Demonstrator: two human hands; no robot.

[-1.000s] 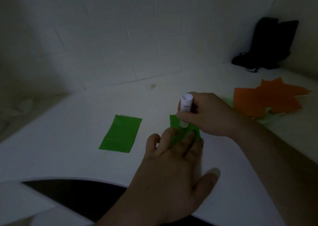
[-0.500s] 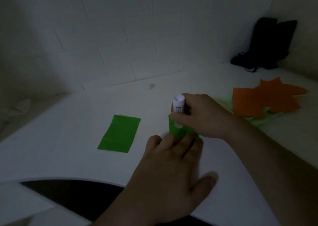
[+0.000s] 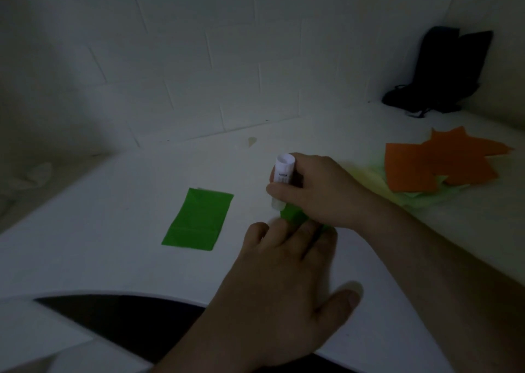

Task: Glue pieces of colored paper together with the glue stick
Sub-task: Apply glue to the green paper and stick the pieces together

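Just beyond left fingers: green paper

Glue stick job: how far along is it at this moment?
Nothing looks joined yet. In hand: the right hand holds the glue stick tip-down at the left edge of a small green paper, which the left hand pins flat with straight fingers. Left: the other green paper lies apart, unstuck, and the orange papers sit untouched.
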